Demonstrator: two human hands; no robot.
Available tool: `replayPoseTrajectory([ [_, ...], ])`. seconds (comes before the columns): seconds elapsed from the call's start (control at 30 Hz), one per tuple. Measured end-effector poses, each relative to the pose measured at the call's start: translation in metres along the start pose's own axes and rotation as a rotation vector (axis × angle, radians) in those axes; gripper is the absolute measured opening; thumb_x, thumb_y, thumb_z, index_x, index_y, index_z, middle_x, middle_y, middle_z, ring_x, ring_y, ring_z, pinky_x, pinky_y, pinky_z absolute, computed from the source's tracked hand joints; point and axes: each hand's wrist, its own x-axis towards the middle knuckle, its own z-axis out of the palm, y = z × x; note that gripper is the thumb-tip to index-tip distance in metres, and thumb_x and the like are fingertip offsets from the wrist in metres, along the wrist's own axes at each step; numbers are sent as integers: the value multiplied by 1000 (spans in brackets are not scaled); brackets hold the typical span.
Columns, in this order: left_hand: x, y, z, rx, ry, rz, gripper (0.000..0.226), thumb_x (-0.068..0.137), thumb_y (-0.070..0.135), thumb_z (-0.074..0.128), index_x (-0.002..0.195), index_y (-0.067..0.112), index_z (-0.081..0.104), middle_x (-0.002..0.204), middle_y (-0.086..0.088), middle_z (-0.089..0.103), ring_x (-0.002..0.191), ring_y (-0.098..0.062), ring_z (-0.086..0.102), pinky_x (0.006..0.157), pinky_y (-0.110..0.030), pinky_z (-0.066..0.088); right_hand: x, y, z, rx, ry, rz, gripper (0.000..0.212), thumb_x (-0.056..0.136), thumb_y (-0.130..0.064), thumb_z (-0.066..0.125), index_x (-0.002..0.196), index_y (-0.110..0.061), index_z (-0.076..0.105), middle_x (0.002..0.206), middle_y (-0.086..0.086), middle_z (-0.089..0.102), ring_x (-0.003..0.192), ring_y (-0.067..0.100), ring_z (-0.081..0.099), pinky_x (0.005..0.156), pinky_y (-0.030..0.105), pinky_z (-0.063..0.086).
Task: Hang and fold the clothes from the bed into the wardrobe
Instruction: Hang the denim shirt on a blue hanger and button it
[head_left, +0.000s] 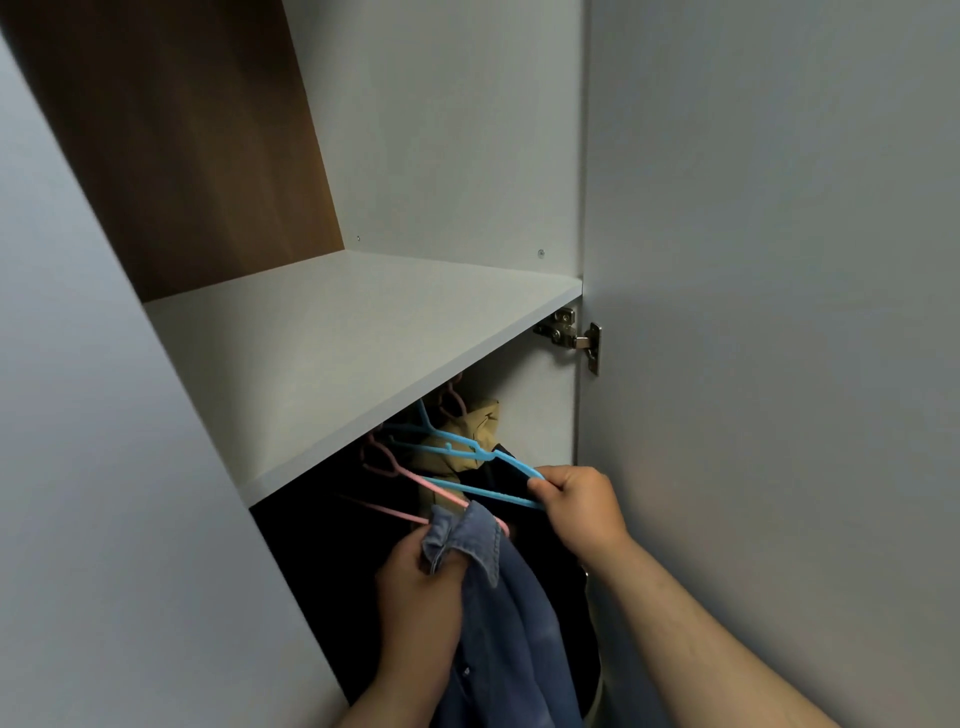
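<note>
Head view, looking into the wardrobe (441, 130) just under the shelf (337, 353). Left hand (415, 592) grips the shirt (511, 623) by its collar, fingers curled into the denim. Rest of the shirt hangs straight down betw. the forearms, in front of the dark hanging space. Right hand (582, 512) pinches the near end of the blue hanger (462, 451), thumb & forefinger closed on the thin arm.

That hanger's long axis runs from its hook, up-left under the shelf, down-right to the right hand, so it's tilted, not level. Pink hanger (441, 488) lies just below it, roughly parallel, near arm running to the collar. It looks to pass under the collar, but denim hides the tip, so can't say if it's threaded in.

Shirt sits below & left of the blue hanger, collar just beside the pink one. Left hand is nearer the collar, right hand nearer the hanger ends; hands are close together. Khaki garment (483, 421) hangs further back w/ dark clothes beside it.

Judgement: step in hand is getting a hanger into the shirt's neck. Next move prob. needs the collar opening lined up w/ a hanger arm's axis. Bed not in view.
</note>
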Motion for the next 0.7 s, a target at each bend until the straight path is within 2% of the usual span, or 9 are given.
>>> replayPoseTrajectory([
  [0.13, -5, 2, 1, -11, -29, -5, 4, 84, 19, 72, 84, 22, 74, 79, -4, 75, 80, -24, 72, 77, -42, 55, -12, 6, -10, 14, 64, -1, 31, 88, -23, 63, 58, -30, 64, 53, -6, 56, 55, 9, 51, 58, 29, 44],
  [0.2, -8, 4, 2, -6, -52, -2, 3, 85, 23, 72, 87, 21, 75, 81, -2, 75, 81, -21, 72, 80, -45, 57, -23, 12, -15, 39, 110, 13, 24, 88, -21, 65, 65, -25, 70, 58, -4, 64, 59, 9, 56, 62, 30, 48],
  [0.27, -13, 6, 4, -29, -55, 6, 5, 84, 23, 73, 87, 18, 75, 81, -1, 75, 79, -19, 72, 77, -40, 56, -37, 17, -19, 79, 147, 26, 19, 89, -18, 65, 73, -25, 75, 64, -6, 70, 63, 10, 63, 66, 30, 51],
  [0.33, -16, 6, 6, -36, -48, 17, 4, 84, 20, 74, 84, 17, 74, 79, -1, 75, 76, -16, 70, 72, -36, 54, -57, 17, -25, 135, 162, 34, 30, 90, -16, 63, 67, -33, 73, 61, -12, 67, 58, 4, 58, 64, 27, 49],
  [0.43, -19, 3, 8, -40, -72, 11, 3, 84, 20, 73, 86, 17, 74, 80, -2, 75, 77, -17, 69, 72, -37, 53, -89, 13, -30, 193, 206, 33, 44, 91, -10, 60, 57, -36, 65, 53, -14, 59, 54, -2, 47, 56, 18, 41],
  [0.57, -28, 2, 12, -89, -99, 3, 2, 85, 11, 72, 86, 11, 73, 80, -4, 75, 74, -13, 67, 67, -30, 52, -131, 2, -24, 283, 198, 53, 28, 92, -11, 60, 78, -30, 75, 79, -4, 74, 70, -4, 58, 70, 23, 49],
  [0.63, -34, 3, 14, -122, -122, -5, 4, 86, 9, 70, 85, 6, 71, 77, -7, 73, 68, -11, 63, 61, -23, 50, -147, -4, -21, 271, 149, 30, 32, 91, -6, 60, 88, -33, 76, 87, -13, 74, 82, -5, 64, 75, 18, 50],
  [0.7, -39, 3, 13, -159, -140, -22, 6, 87, 9, 69, 83, 5, 70, 76, -9, 73, 67, -12, 62, 60, -24, 50, -155, -9, -21, 317, 102, 39, 41, 89, 5, 56, 95, -32, 73, 90, -17, 73, 89, -1, 66, 79, 14, 49],
])
